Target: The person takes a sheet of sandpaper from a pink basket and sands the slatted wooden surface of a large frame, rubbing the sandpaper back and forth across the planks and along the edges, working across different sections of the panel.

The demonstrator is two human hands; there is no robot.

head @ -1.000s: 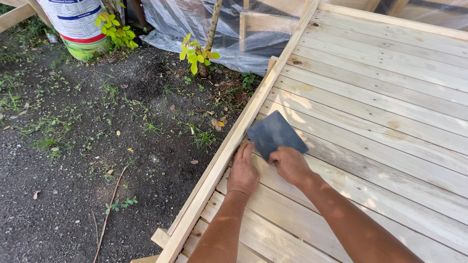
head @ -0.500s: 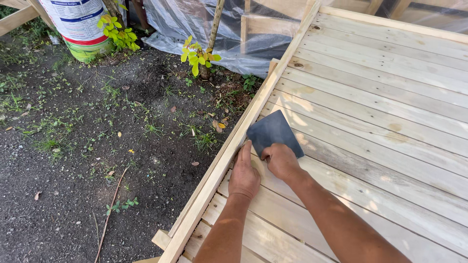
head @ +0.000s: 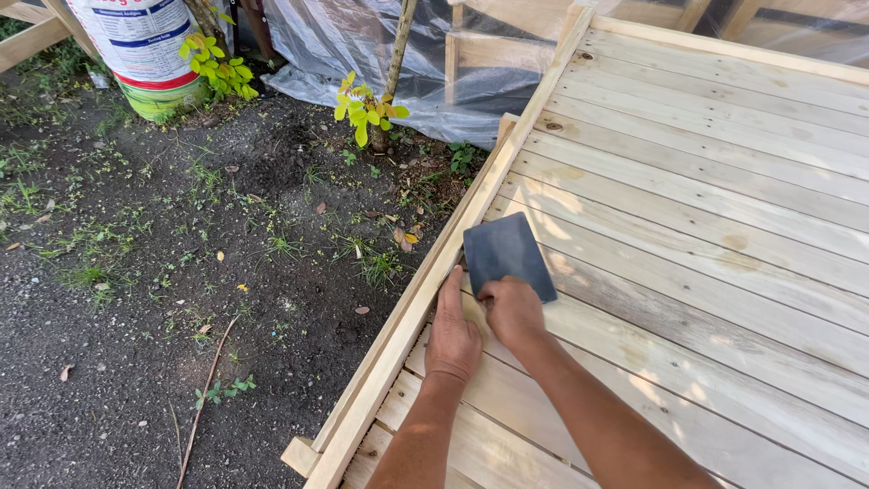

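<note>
A dark grey sheet of sandpaper (head: pixel 503 251) lies flat on a pale wooden slatted panel (head: pixel 706 226), close to the panel's left edge rail (head: pixel 434 281). My right hand (head: pixel 512 310) presses on the sheet's near edge with bent fingers. My left hand (head: pixel 452 333) rests flat on the boards just left of it, fingers together, beside the rail and touching the sheet's near left corner.
Bare dark soil with sparse weeds (head: pixel 181 272) lies left of the panel. A small sapling with yellow-green leaves (head: pixel 367 104) stands by clear plastic sheeting (head: pixel 362 45). A white sack with a red and green band (head: pixel 140 50) stands at top left. A thin stick (head: pixel 206 389) lies on the soil.
My right hand has slid the sandpaper up the boards and toward the left rail. The left hand stays flat on the boards.
</note>
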